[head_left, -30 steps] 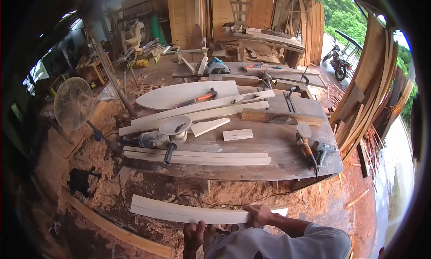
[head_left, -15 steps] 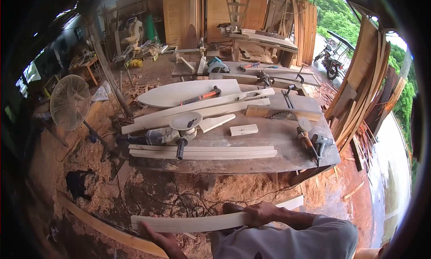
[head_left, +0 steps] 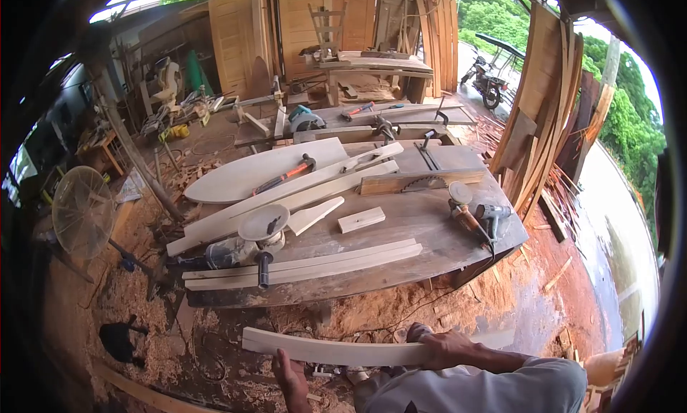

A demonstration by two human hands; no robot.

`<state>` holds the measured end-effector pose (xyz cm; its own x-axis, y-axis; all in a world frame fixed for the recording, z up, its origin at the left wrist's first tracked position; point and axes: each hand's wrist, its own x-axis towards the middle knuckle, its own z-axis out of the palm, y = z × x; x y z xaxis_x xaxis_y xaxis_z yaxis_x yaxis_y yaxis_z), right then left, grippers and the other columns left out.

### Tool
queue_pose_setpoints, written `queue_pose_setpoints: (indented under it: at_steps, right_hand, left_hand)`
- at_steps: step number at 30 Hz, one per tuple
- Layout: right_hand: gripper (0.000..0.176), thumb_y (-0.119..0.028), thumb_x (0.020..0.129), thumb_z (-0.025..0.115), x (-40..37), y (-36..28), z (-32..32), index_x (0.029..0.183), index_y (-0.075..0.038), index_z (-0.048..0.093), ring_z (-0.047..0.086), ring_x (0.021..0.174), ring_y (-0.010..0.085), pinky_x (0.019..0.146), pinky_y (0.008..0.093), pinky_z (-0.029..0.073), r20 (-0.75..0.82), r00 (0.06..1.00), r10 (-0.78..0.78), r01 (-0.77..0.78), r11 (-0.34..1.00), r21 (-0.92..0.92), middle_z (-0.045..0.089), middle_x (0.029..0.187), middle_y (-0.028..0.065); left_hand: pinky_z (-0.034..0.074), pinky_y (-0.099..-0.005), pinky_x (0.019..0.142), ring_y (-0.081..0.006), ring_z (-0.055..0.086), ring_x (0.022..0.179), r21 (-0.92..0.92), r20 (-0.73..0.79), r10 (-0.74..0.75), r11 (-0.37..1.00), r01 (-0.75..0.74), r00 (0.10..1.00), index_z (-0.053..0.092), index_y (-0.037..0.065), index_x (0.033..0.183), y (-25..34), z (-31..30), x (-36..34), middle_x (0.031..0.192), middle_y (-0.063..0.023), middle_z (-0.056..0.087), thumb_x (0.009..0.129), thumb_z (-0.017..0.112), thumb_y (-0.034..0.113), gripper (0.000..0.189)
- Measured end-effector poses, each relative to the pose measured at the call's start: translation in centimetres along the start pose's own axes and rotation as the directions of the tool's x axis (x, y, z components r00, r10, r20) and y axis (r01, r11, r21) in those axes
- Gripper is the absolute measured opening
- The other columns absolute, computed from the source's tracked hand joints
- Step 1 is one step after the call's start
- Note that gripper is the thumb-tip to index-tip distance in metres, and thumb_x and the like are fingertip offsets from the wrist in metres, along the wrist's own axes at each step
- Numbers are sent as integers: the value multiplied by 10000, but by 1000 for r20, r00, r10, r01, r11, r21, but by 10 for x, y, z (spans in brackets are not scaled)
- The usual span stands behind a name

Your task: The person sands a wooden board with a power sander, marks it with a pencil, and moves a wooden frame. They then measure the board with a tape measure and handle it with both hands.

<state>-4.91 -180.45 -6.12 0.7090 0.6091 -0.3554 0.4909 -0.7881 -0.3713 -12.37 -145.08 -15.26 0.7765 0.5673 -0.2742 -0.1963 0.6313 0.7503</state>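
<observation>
A long, pale, slightly curved wooden piece (head_left: 343,351) is held across the front of my body. My right hand (head_left: 445,347) is closed round it towards its right part. Near the left end, my left hand (head_left: 288,374) is upright against the lower edge, fingers extended and touching the wood. Beyond it, two pale strips (head_left: 308,264) lie along the near edge of the workbench (head_left: 401,273). A grinder with a round disc (head_left: 263,223) stands behind the strips.
The bench also bears a small wood block (head_left: 361,220), a hammer (head_left: 286,173), a saw blade (head_left: 425,184), a drill (head_left: 494,213) and another power tool (head_left: 465,214). A fan (head_left: 82,211) stands at the left. Shavings and a cable lie on the floor.
The view has turned and tilted. The curved piece and both hands appear further right in the picture. My left hand now shows more upright, its fingers at the lower edge.
</observation>
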Motion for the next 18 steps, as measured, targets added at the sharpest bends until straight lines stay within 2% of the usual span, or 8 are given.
queue_pose_setpoints:
  at_steps: [2, 3, 5, 8, 11, 14, 16, 18]
  right_hand:
    - [599, -576, 715, 741, -12, 23, 8, 1120, -147, 634, 694, 810, 342, 673, 447, 562, -108, 990, 88, -82, 995, 63, 704, 958, 135]
    - [615, -572, 704, 747, -20, 22, -5, 1113, -126, 635, 697, 804, 338, 679, 446, 560, -113, 977, 178, -170, 982, 78, 708, 937, 138]
    - [625, -567, 700, 751, -35, 42, -9, 1116, -116, 633, 697, 806, 339, 684, 451, 558, -168, 958, 230, -210, 969, 129, 709, 930, 137]
    - [655, -554, 683, 766, -57, 94, 1, 1121, -88, 627, 695, 800, 353, 697, 460, 554, -296, 917, 268, -205, 952, 226, 709, 916, 147]
    - [622, -438, 637, 845, -80, 145, -2, 1080, -46, 651, 710, 750, 335, 696, 423, 573, -388, 834, 392, -280, 907, 315, 706, 848, 180]
    - [634, -437, 631, 850, -102, 214, -2, 1093, -50, 652, 713, 757, 329, 703, 416, 575, -414, 768, 488, -293, 843, 450, 707, 850, 177]
    - [655, -458, 628, 846, -122, 273, 1, 1104, -53, 650, 714, 755, 329, 719, 402, 577, -459, 746, 483, -259, 845, 468, 713, 855, 154]
    - [664, -460, 625, 844, -157, 311, -7, 1109, -50, 650, 713, 766, 328, 721, 407, 573, -373, 690, 620, -384, 751, 538, 716, 866, 148]
  left_hand:
    - [538, -360, 785, -234, 647, 950, 101, 178, -41, 995, 23, 983, 501, -12, 1217, -23, 24, 14, 1078, -132, 623, 1011, 505, 387, 449]
    - [539, -345, 767, -228, 654, 927, 164, 259, -70, 986, 28, 963, 508, -14, 1210, -27, 43, 16, 1051, -133, 635, 1010, 499, 404, 464]
    - [534, -312, 757, -198, 658, 882, 235, 376, -158, 969, 71, 913, 521, -25, 1197, -38, 83, 16, 997, -134, 655, 1011, 489, 421, 484]
    - [529, -313, 787, -195, 644, 869, 273, 405, -244, 952, 138, 881, 512, -34, 1212, -83, 125, 15, 1035, -145, 652, 1023, 482, 385, 461]
    - [532, -316, 790, -197, 646, 899, 383, 437, -340, 908, 170, 833, 518, -23, 1220, -133, 173, 6, 1057, -143, 649, 1018, 499, 378, 450]
    - [532, -309, 791, -190, 646, 908, 465, 436, -425, 861, 206, 793, 516, -17, 1238, -189, 224, -12, 1058, -139, 648, 1009, 524, 367, 447]
    - [528, -299, 792, -172, 639, 908, 607, 445, -560, 762, 224, 699, 526, -7, 1241, -236, 279, -16, 1056, -125, 646, 1006, 538, 352, 429]
    - [520, -291, 814, -152, 625, 913, 670, 440, -605, 713, 206, 663, 536, -5, 1247, -285, 335, -32, 1066, -106, 640, 1005, 546, 343, 423]
